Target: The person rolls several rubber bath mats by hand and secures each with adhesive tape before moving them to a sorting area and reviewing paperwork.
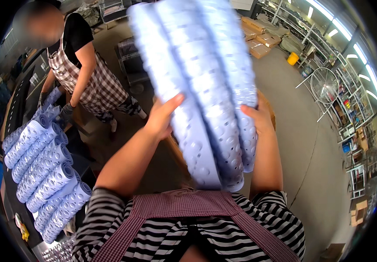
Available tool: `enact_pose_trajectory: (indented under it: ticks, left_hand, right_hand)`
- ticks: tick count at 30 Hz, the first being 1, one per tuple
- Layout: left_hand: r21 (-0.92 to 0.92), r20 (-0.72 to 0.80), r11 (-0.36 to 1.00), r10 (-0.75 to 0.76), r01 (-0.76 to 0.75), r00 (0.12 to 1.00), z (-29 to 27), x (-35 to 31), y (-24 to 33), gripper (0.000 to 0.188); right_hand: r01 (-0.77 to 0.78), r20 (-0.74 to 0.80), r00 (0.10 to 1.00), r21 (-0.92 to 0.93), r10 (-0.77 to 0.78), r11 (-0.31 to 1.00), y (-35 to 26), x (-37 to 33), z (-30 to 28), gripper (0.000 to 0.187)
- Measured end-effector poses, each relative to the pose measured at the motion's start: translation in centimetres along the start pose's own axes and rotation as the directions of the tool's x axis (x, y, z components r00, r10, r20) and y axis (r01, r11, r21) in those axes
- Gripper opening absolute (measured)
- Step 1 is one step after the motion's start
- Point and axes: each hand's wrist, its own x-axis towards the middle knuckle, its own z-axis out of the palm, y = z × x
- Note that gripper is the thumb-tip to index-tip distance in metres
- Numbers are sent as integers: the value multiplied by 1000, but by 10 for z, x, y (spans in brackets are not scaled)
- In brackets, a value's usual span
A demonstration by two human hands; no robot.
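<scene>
The big room has a grey floor (pixel 299 144), with tall racks (pixel 343 94) on your right, a fan (pixel 325 85) standing in front of them, and a yellow bucket (pixel 293 58) near some brown boxes (pixel 258 43). You hold three bumpy blue rolls (pixel 206 87) up in front of your chest, side by side, tilted a little, with their top ends blurry. Your left hand (pixel 159 118) is on the left edge and your right hand (pixel 262 120) is on the right edge, likely because a squeeze from both sides stops the middle roll from slipping out. Both thumbs lie on the front, gripping the rolls; your other fingers are mostly hidden, so I can't tell just how they curl. One roll has a flat flap at its low end, so a firm grip may also help keep it wound. On your left, more blue rolls (pixel 46 161) lie close together on a dark table (pixel 16 209), mostly pointing the same way, maybe so they fit well and don't roll off. Past them, a co-worker (pixel 77 65) in a checked apron has gloved hands (pixel 67 111) by the far rolls.
</scene>
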Motion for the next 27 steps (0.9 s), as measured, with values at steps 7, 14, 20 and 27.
enact_pose_trajectory:
  ticks: [7,14,20,27]
  left_hand:
    - [781,-263,589,10,207,965,8,126,-82,92]
    - [798,-320,505,-106,328,941,-138,-73,-46,59]
    - [594,-713,676,192,436,674,-169,-318,36,52]
    - [638,-758,734,652,232,22,-150,-523,77,33]
  right_hand:
    - [-180,-441,874,98,205,979,179,-22,-108,63]
    - [-322,-179,942,-255,283,912,272,-80,-21,55]
    - [-360,594,714,-144,371,922,239,-84,193,43]
    - [9,973,196,122,-122,992,48,-91,483,41]
